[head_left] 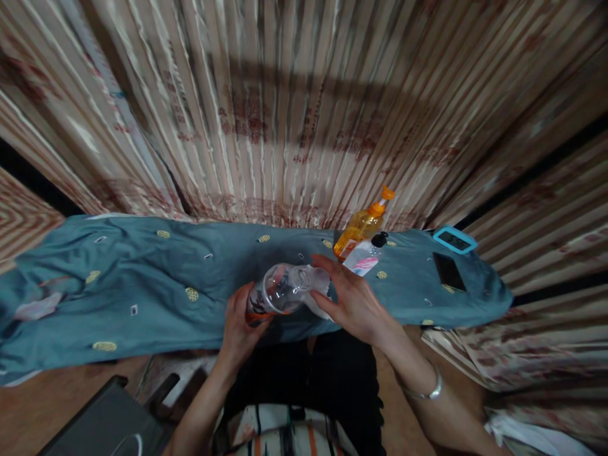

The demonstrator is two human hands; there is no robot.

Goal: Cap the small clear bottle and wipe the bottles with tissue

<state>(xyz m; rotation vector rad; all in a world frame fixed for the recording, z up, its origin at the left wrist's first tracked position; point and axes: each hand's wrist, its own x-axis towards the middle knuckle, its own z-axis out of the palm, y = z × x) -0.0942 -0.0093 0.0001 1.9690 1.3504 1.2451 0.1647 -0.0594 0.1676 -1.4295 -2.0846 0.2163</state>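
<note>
My left hand (241, 321) is wrapped around a clear plastic cup (279, 288) with dark and orange print on its side. The cup is tilted above the cloth-covered board, its wide end facing up and right. At its right edge, my right hand (351, 301) has its thumb and fingers curled around a translucent whitish piece (319, 280), whose kind I cannot make out. A paler part hangs below these fingers. Just beyond the right hand are an orange pump bottle (358, 231) and a clear bottle with a black cap (365, 255), both leaning in view.
A teal cloth (156, 304) with yellow prints covers the long narrow board. At its right end lie a dark phone (449, 272) and a blue-framed device (455, 240). Patterned curtains (294, 126) hang close behind. A dark grey object (104, 421) stands at the lower left.
</note>
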